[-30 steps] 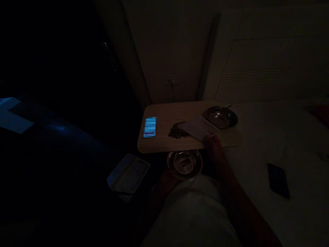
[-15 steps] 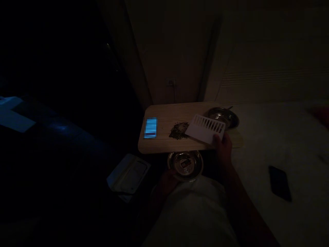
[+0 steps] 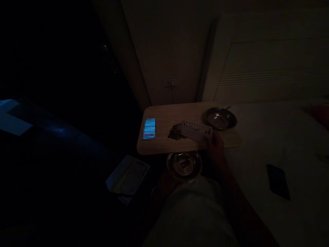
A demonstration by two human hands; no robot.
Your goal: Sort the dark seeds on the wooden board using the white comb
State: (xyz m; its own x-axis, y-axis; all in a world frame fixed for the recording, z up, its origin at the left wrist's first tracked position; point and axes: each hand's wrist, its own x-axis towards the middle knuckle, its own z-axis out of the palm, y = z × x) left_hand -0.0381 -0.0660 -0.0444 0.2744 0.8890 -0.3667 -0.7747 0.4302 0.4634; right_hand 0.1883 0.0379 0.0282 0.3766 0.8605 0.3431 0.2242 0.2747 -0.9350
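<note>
My right hand [image 3: 216, 144] is closed on the right end of a white slotted plastic piece [image 3: 195, 136], which has a row of openings along its far side. Its left end is at a pile of small dark bits [image 3: 175, 132], perhaps seeds or dried leaves, on the wooden board [image 3: 156, 148]. Below the board's near edge, my left hand [image 3: 168, 180] grips the rim of a shiny metal bowl [image 3: 197, 169] with a dark label at its bottom. The fingers of that hand are mostly lost in the dark.
A second metal bowl [image 3: 232, 124] with a utensil handle stands at the board's right end. A lit, blurred-out screen [image 3: 149, 128] lies on the left. A dark phone-like slab [image 3: 278, 181] rests on the pale surface at right. An open box [image 3: 128, 178] sits lower left.
The white slotted piece has moved left and tilted, its left end now at the pile. My right hand went with it. The bowl in my left hand stays under the board's edge.
</note>
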